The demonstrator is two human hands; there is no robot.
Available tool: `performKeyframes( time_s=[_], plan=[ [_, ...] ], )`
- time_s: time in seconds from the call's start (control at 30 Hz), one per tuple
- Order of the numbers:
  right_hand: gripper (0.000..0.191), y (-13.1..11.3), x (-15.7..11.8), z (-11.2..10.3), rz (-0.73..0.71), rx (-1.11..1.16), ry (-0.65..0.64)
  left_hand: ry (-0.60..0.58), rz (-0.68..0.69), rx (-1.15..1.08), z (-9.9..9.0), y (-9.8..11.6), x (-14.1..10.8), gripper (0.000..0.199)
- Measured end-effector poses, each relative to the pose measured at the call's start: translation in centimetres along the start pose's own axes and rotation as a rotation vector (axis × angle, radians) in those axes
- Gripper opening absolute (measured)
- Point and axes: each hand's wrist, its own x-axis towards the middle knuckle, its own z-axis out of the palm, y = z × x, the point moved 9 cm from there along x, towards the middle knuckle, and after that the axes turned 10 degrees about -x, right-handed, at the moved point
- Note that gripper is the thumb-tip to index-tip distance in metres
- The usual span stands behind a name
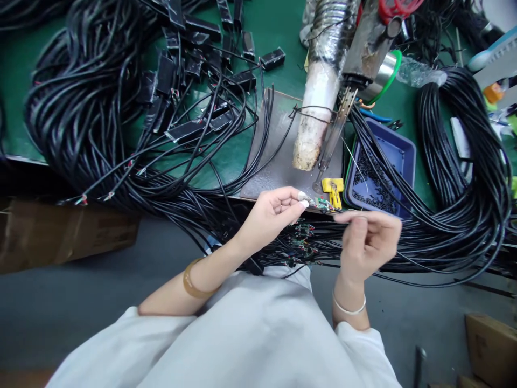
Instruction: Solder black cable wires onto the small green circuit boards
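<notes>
My left hand (278,211), with white covers on its thumb and finger tips, pinches the left end of a small green circuit board (324,204) at the table's front edge. My right hand (369,237) is closed at the board's right side, thumb against index finger, on a thin black cable (359,216). Just behind the board stands a yellow clip-like piece (333,189). Above it, a soldering iron (338,121) points down, fixed beside a wrapped white tube (313,118). Below my hands hang several more circuit boards (302,240) on black cables.
A large cable bundle (92,97) with black-wrapped boxes (189,129) covers the left. At right are a blue tray (406,156) holding small black pieces, a solder spool (383,78) and a coiled cable bundle (480,161). Cardboard boxes (60,231) stand below the table.
</notes>
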Motion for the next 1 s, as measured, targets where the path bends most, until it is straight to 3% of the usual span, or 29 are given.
performKeyframes(
  time_s=[0.07, 0.2, 0.6, 0.83, 1.0],
  plan=[
    [0.009, -0.4, -0.1, -0.6, -0.032, -0.08, 0.026, -0.006, -0.008, 0.004, 0.0, -0.1, 0.0, 0.021],
    [0.014, -0.9, -0.2, 0.4, -0.118, -0.235, -0.105, -0.023, 0.005, 0.028, 0.2, 0.1, 0.0, 0.016],
    [0.031, -2.3, -0.6, 3.1, -0.309, -0.296, -0.288, -0.071, 0.008, 0.05, 0.8, 0.2, -0.2, 0.008],
    [0.031, -2.2, -0.9, 3.7, -0.323, -0.318, -0.312, -0.095, 0.039, 0.033, 0.9, 0.0, -0.2, 0.014],
    [0.021, -1.6, -0.5, 3.7, -0.195, -0.262, -0.349, -0.041, 0.105, 0.144, 0.5, 0.0, -0.4, 0.007]
  ],
)
